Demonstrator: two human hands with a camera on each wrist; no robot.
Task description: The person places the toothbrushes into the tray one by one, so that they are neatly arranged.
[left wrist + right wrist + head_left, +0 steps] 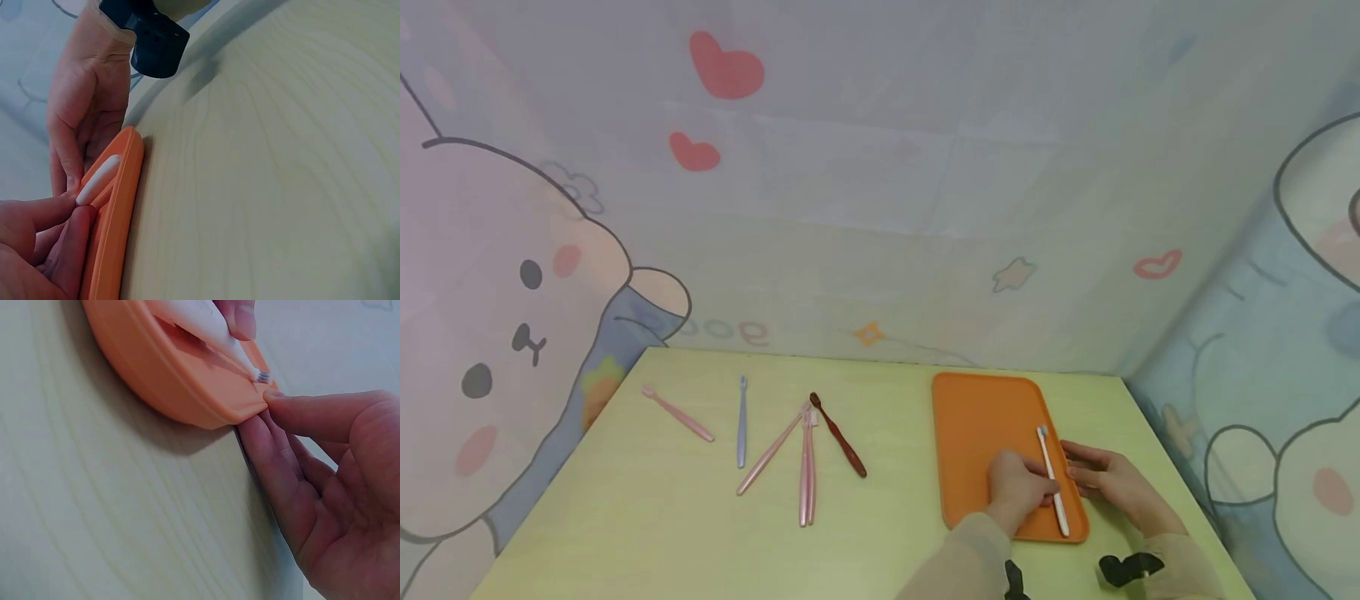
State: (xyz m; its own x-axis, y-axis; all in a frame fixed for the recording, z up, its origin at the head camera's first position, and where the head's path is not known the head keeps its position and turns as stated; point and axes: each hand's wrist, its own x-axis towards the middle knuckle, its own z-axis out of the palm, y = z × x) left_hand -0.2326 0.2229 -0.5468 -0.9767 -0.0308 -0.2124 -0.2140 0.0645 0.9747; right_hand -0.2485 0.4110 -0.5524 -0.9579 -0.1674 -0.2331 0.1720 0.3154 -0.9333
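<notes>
A white toothbrush lies lengthwise along the right side of the orange tray, its bristle end toward the back. My left hand reaches over the tray and pinches the brush around its middle; in the left wrist view the white handle shows beyond the fingers. My right hand is at the tray's right edge. In the right wrist view that hand has its thumb on the rim and its fingers under it, gripping the tray beside the toothbrush's grey bristles.
Left of the tray on the pale wooden table lie a dark red toothbrush, several pink toothbrushes and a blue toothbrush. One pink toothbrush lies apart at far left. A printed cloth hangs behind the table.
</notes>
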